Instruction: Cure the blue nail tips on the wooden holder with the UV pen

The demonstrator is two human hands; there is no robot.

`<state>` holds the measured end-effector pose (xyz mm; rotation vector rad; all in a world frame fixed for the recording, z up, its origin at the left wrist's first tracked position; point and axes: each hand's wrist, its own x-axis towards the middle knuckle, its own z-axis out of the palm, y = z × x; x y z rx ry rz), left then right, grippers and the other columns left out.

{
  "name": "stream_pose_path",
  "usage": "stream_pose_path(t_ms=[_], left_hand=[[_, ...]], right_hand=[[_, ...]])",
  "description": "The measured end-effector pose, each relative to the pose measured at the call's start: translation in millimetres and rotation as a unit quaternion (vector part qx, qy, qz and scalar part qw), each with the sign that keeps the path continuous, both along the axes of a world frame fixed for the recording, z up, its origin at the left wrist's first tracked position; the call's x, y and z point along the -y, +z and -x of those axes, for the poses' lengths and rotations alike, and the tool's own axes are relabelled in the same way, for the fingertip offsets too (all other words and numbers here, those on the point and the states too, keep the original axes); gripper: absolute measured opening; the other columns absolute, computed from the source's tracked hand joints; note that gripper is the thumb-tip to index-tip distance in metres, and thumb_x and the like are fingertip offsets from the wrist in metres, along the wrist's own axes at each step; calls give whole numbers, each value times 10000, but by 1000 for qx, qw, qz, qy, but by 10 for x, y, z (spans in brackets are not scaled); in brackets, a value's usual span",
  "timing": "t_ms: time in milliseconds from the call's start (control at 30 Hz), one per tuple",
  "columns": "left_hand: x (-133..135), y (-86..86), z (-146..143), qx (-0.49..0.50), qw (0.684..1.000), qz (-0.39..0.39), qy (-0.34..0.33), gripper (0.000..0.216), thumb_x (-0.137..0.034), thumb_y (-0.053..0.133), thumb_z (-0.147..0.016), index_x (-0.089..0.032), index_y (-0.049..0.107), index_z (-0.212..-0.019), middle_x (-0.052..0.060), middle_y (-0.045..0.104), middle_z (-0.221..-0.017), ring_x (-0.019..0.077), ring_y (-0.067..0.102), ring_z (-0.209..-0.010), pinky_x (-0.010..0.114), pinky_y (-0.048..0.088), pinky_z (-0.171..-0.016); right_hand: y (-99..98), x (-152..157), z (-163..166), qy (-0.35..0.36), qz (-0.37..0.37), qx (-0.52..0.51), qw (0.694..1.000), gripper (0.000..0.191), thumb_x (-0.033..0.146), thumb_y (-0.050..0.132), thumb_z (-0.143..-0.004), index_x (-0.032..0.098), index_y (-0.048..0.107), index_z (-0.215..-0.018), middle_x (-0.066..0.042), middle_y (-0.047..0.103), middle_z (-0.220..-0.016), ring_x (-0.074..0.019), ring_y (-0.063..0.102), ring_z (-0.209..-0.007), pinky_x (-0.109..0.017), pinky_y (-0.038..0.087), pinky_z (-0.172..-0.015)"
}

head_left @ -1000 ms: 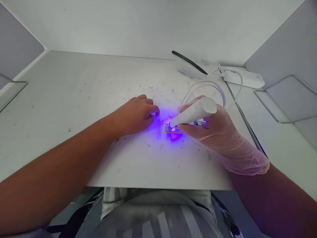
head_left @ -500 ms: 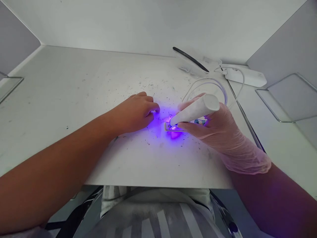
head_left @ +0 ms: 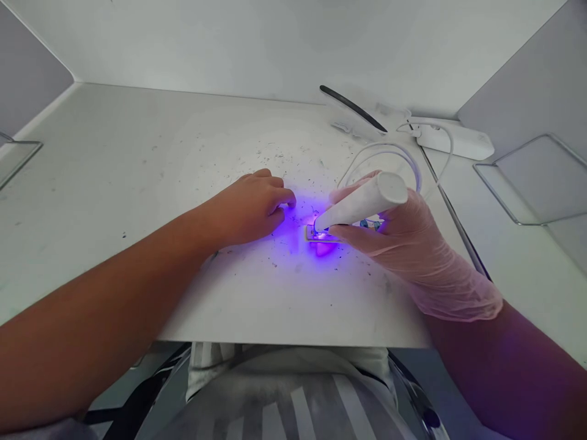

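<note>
My gloved right hand (head_left: 389, 238) is wrapped round a white handheld UV lamp (head_left: 362, 205), tilted with its narrow tip down. Violet light spills from the tip onto a small flat rectangular piece (head_left: 309, 234) with a yellowish edge. My right fingers and the lamp cover much of that piece. Blue bits (head_left: 370, 225) show beneath the palm. My bare left hand (head_left: 257, 205) rests on the white tabletop (head_left: 284, 299) to the left of the glow. Its fingers are loosely bent, thumb and index finger apart, with nothing seen in them.
Dark specks are scattered over the tabletop. A white cable (head_left: 389, 146) loops behind my right hand towards a white power strip (head_left: 454, 140). A black nail file (head_left: 353, 109) lies near the back wall beside clear plastic wrapping (head_left: 351, 128). Wire frames (head_left: 509, 214) stick out at both sides.
</note>
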<state>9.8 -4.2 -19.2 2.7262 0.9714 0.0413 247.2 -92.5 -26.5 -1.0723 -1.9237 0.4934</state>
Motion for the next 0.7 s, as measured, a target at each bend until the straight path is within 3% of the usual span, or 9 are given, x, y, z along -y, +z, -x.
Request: stream_pose_path(t_ms=[700], left_hand=[[-2, -5, 5, -1, 1000, -1, -2, 377, -196, 452, -924, -217, 800, -1068, 88, 720, -907, 269, 594, -968, 414, 484, -839]], right_hand=[[-3, 12, -7, -23, 6, 14, 1000, 116, 293, 834, -839, 260, 723, -841, -9, 682, -819, -179, 644, -770, -295, 502, -560]])
